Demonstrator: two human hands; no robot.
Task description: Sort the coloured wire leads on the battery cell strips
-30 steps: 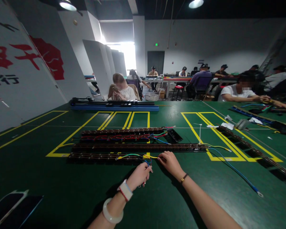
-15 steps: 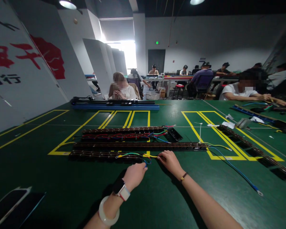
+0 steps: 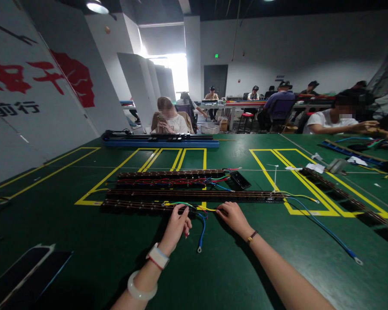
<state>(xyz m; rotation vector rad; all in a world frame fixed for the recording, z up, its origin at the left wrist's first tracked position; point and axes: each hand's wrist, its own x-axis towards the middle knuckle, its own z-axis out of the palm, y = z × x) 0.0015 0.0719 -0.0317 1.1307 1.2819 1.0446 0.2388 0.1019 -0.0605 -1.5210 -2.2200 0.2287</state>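
My left hand (image 3: 177,224) is at the right part of the nearest dark strip (image 3: 129,206), its thumb and forefinger at the green-yellow cable (image 3: 177,203); whether they grip it is too small to tell. Closed fingertips of my right hand (image 3: 231,215) hold the end of a yellow cable (image 3: 207,208). Between the hands a blue cable (image 3: 203,228) with a ring lug lies on the green table (image 3: 233,275). Just beyond them runs a longer dark strip (image 3: 194,195).
Farther back lie a shorter strip with red wires (image 3: 161,182) and a black case (image 3: 240,180). A long blue cable (image 3: 323,228) reaches right. Another dark strip (image 3: 352,193) slants at the right, near white paper scraps (image 3: 314,168). People sit beyond the table.
My left hand has let go of the blue cable, which now lies stretched toward me, and has moved up and left to the green-yellow cable. The view has shifted slightly.
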